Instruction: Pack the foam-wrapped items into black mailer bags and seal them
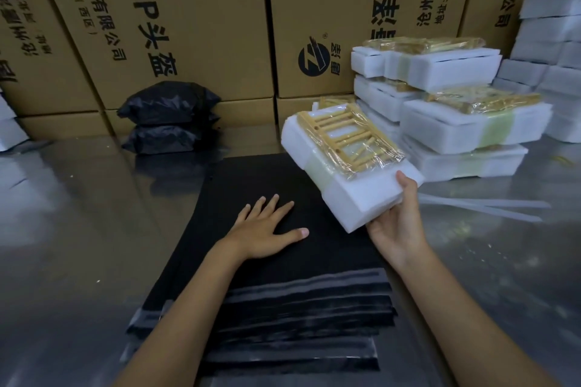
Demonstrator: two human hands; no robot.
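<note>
one more to pack

right hand (397, 223) curls round a foam-wrapped item (347, 163), lifted. left hand (267, 229) lies flat, fingers straight, on the stack of black mailer bags (283, 308). two packed bags (169, 118) sit far left; many foam items (456, 116) wait far right.

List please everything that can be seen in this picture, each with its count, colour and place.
held foam-wrapped item: one, white foam with a tan wooden piece under clear film, above the right edge of the mailers.
black mailer bags: a flat stack, count unclear, black with grey strips, centre of the table.
packed black bags: two, black, stacked at the back against the boxes.
foam-wrapped items: a pile, exact count unclear, white, back right.
plain foam blocks: a stack, white, far right.
cardboard boxes: several, brown with black print, along the back.
table: one, shiny grey metal.
left hand: flat on the mailers.
right hand: holds the foam-wrapped item.
</note>
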